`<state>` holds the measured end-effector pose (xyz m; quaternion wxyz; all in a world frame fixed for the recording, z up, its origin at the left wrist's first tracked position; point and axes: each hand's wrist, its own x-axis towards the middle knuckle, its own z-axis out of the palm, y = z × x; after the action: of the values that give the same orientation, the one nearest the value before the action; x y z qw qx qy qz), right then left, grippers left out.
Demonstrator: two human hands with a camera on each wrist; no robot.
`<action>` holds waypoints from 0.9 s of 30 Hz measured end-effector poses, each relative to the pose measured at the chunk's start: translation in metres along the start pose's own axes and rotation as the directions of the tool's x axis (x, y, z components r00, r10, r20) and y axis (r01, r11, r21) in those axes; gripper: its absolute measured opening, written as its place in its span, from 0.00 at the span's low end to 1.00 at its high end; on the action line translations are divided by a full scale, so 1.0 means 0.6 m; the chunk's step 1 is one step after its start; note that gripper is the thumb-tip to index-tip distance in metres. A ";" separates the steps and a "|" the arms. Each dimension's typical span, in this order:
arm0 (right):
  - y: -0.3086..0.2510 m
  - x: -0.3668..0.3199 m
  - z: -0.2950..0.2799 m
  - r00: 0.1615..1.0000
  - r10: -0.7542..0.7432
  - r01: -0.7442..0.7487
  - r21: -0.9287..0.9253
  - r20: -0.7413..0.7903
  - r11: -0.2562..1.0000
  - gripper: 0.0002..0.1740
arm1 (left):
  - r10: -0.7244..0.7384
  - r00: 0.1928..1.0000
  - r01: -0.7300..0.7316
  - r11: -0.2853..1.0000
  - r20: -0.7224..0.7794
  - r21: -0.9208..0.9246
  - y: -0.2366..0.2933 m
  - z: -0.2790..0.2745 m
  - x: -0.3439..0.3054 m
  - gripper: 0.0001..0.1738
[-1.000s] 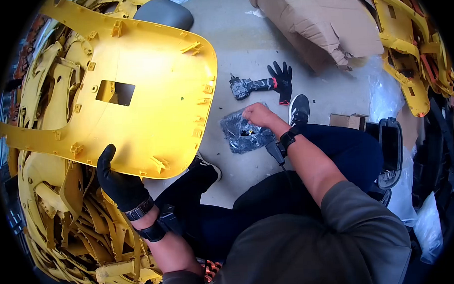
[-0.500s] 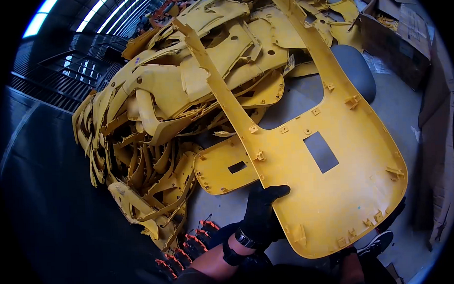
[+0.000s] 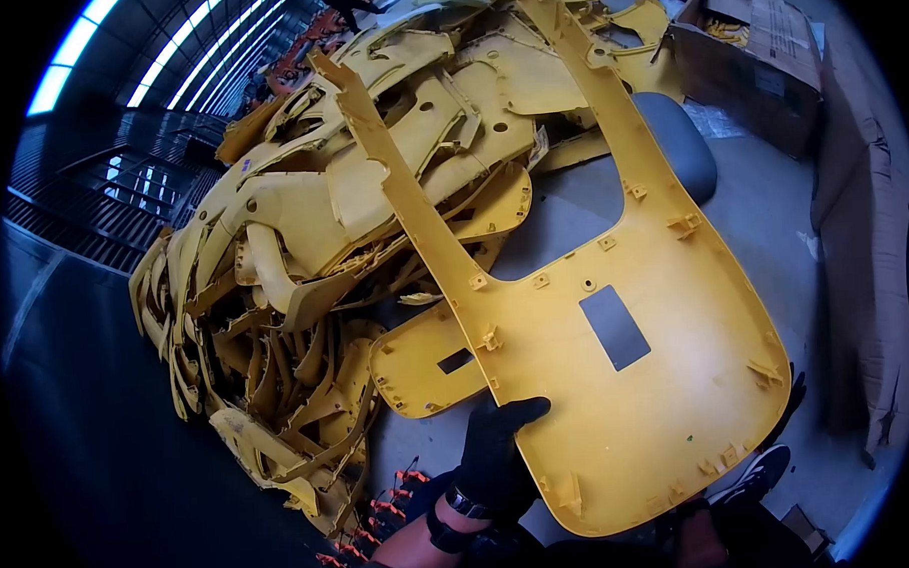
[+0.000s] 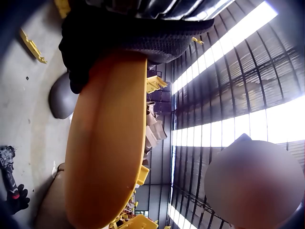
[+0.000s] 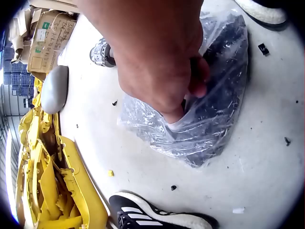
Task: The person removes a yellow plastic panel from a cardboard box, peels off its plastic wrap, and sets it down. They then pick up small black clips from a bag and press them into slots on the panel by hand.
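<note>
My gloved left hand (image 3: 495, 453) (image 4: 114, 36) grips the side edge of a large yellow panel (image 3: 679, 406) (image 4: 105, 143), thumb on its near face. The panel is held up tilted, with two long arms pointing away and a rectangular hole in its middle. My bare right hand (image 5: 162, 76) is at a clear plastic bag (image 5: 214, 109) of dark contents on the floor, fingertips dipping into its opening; what they touch inside is hidden. In the head view the panel covers this hand.
A big pile of yellow panels (image 3: 341, 188) lies to the left, a smaller panel (image 3: 418, 375) beside it. Beyond are a grey rounded piece (image 3: 678, 146) and cardboard boxes (image 3: 748, 83). A power tool (image 5: 101, 53) and a shoe (image 5: 152, 212) are near the bag.
The head view has swung left toward the pile since a second ago, then shifted slightly. My left hand keeps its grip on the panel; the right hand and bag are now hidden behind it.
</note>
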<state>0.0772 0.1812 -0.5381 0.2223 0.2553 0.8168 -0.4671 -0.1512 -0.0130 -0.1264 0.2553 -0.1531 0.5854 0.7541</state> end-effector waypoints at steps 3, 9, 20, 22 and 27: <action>-0.001 0.001 -0.007 1.000 0.011 -0.011 0.035 -0.007 0.999 0.24 | 0.046 0.999 -0.044 0.990 -0.014 0.132 -0.009 -0.012 0.001 0.13; -0.001 -0.002 -0.015 1.000 0.011 -0.008 0.128 -0.025 0.992 0.25 | 0.067 0.997 -0.064 0.988 -0.023 0.144 -0.004 0.006 0.001 0.20; 0.006 0.001 -0.001 0.959 -0.231 0.245 0.068 -0.167 0.967 0.26 | 0.057 0.996 -0.054 0.997 -0.066 0.058 -0.018 -0.017 0.018 0.17; 0.010 0.006 0.001 0.923 -0.337 0.278 -0.285 -0.184 0.917 0.25 | 0.081 0.995 -0.076 0.993 -0.063 0.088 -0.017 -0.014 0.018 0.17; 0.059 0.041 0.018 0.964 -0.251 0.223 -0.253 -0.084 0.941 0.22 | 0.131 0.989 -0.127 0.990 -0.066 0.062 -0.020 -0.010 0.023 0.17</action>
<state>0.0816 0.1925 -0.5810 0.1466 0.1523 0.9038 -0.3722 -0.1564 -0.0135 -0.1449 0.1897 -0.1338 0.6240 0.7461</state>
